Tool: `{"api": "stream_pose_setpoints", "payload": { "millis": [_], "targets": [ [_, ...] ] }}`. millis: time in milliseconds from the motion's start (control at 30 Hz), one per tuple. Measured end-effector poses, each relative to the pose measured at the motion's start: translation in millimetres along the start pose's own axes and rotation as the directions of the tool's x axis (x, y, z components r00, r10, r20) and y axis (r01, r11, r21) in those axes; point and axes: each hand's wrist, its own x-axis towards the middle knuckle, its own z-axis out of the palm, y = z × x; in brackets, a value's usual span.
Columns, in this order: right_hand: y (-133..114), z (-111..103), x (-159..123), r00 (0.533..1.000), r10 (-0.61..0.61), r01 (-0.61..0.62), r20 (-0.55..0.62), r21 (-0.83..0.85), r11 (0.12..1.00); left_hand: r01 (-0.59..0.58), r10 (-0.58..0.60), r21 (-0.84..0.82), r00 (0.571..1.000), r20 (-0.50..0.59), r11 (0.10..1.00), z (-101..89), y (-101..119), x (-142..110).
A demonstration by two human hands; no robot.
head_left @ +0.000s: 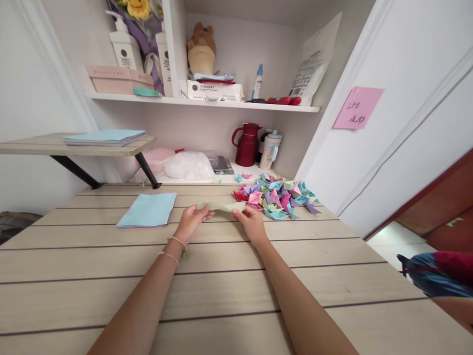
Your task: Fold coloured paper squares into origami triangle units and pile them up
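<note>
A narrow folded strip of pale green paper point(221, 206) lies stretched between my two hands on the wooden table point(229, 276). My left hand point(191, 222) pinches its left end with closed fingers. My right hand point(252, 222) pinches its right end, close to a pile of several small folded paper pieces point(275, 196) in pink, blue, purple and green. A flat stack of light blue paper sheets point(149, 209) lies to the left of my left hand.
A raised side shelf point(55, 144) carries more coloured sheets point(105, 136). At the back stand a red jug point(247, 144), a spotted cup point(269, 150) and a white plastic bag point(188, 165). A white door with a pink note point(357, 107) bounds the right.
</note>
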Motion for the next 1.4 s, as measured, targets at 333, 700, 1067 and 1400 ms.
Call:
{"api": "stream_pose_setpoints", "payload": {
  "millis": [333, 700, 1067, 1400],
  "targets": [
    [-0.2, 2.8, 0.3, 0.990, 0.024, -0.015, -0.140, 0.062, 0.998, -0.002, 0.002, -0.035, 1.000, 0.007, 0.999, 3.9, 2.6, -0.4],
    [-7.0, 6.2, -2.5, 0.999, 0.021, -0.024, 0.040, 0.061, 0.998, 0.008, -0.008, 0.024, 1.000, -0.014, 1.000, 5.3, 5.0, -3.7],
    [-1.7, 6.9, -2.3, 0.999, 0.012, -0.008, -0.049, 0.073, 0.997, -0.054, 0.056, 0.019, 0.993, -0.104, 0.998, 6.3, 2.7, -2.6],
    [-8.9, 8.9, -8.6, 0.986, -0.043, 0.060, 0.159, -0.100, 0.993, -0.006, -0.014, 0.165, 0.993, 0.121, 0.986, 9.2, 4.7, -5.4]
  ]
}}
